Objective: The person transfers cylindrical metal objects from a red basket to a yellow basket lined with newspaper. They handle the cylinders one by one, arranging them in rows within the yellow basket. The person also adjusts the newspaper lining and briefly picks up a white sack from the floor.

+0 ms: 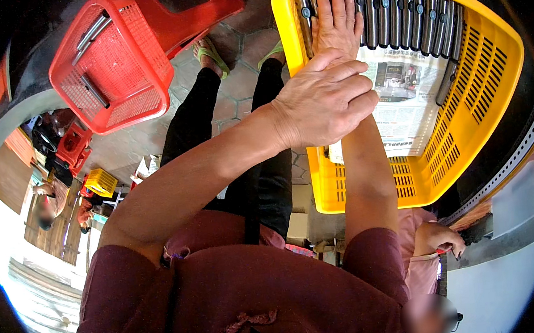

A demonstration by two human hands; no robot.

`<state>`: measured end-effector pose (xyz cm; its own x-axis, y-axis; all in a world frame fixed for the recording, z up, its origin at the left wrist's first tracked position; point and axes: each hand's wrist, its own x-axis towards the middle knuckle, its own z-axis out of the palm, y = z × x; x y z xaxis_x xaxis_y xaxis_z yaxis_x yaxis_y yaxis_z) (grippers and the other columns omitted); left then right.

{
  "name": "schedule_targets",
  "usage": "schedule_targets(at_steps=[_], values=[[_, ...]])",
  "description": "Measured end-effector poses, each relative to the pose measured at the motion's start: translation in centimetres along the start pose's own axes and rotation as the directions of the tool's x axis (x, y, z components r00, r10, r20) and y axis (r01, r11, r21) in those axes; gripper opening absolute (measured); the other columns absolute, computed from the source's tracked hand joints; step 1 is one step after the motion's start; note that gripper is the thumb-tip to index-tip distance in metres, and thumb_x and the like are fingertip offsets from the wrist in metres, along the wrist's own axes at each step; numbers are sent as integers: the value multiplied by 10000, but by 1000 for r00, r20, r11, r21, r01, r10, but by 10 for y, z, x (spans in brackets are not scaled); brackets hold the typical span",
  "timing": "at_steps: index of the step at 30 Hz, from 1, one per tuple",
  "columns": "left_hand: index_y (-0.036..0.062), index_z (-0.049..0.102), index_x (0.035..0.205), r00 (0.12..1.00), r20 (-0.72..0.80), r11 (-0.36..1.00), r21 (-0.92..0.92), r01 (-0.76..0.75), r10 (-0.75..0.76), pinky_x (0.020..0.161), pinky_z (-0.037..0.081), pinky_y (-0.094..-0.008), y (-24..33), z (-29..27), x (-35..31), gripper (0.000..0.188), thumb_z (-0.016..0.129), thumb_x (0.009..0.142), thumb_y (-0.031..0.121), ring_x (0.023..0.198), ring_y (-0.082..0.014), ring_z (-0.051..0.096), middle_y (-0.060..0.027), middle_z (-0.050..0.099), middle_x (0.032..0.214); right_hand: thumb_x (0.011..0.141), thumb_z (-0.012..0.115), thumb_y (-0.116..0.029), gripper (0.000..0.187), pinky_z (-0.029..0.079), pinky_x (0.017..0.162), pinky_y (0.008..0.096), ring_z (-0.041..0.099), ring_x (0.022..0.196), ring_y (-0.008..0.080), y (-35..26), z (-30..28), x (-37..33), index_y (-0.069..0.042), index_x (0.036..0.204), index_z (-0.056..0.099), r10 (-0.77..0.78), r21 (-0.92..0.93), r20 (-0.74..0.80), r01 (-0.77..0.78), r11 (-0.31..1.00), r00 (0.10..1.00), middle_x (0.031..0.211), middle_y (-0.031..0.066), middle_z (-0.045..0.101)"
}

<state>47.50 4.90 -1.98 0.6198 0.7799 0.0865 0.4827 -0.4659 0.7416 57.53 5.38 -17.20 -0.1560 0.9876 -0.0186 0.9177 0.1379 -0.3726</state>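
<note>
My right hand [336, 28] lies with its fingers stretched out over the left part of a row of dark, shiny metal tubes [402, 18]. The tubes stand side by side along the far end of a yellow plastic basket [496, 76], and several carry a small round spot. A newspaper sheet [409, 116] lines the basket below the row. One more tube [447, 83] rests at an angle at the sheet's right edge. Crossing over from the left, my left hand [327, 100] is closed with curled fingers over my right wrist; what its palm touches is hidden.
A red plastic basket [162, 81] holding a few metal tubes sits to the left, beside a red stool [207, 13]. Another person's hand [442, 238] shows at the lower right. More people and a small yellow basket [101, 182] are at the far left. The floor [231, 101] is tiled.
</note>
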Motion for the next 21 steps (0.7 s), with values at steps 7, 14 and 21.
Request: schedule_targets(at_steps=[7, 14, 21], values=[[88, 647, 937, 1000, 27, 999, 49, -2, 1, 953, 375, -383, 0, 6, 0, 237, 657, 716, 174, 1019, -176, 598, -7, 635, 974, 926, 552, -325, 501, 183, 1123, 543, 266, 1404, 325, 8, -2, -1, -210, 1399, 432, -2, -51, 33, 4, 999, 999, 1510, 70, 328], [100, 654, 937, 1000, 17, 998, 66, 1, -2, 938, 380, -378, 0, 5, 1, 239, 661, 710, 171, 1003, -174, 595, -7, 637, 976, 943, 465, -377, 593, 81, 1170, 468, 75, 1467, 225, 19, -46, -36, -215, 1484, 287, -221, 23, 356, 227, 974, 908, 1590, 20, 116], [96, 647, 918, 1000, 15, 995, 99, -15, 13, 918, 386, -372, -1, 8, 0, 230, 660, 704, 179, 996, -181, 591, -8, 626, 938, 951, 410, -380, 600, 40, 1174, 468, 23, 1472, 170, 16, -54, -14, -232, 1507, 241, -305, -85, 606, 442, 893, 734, 1599, -33, 69]])
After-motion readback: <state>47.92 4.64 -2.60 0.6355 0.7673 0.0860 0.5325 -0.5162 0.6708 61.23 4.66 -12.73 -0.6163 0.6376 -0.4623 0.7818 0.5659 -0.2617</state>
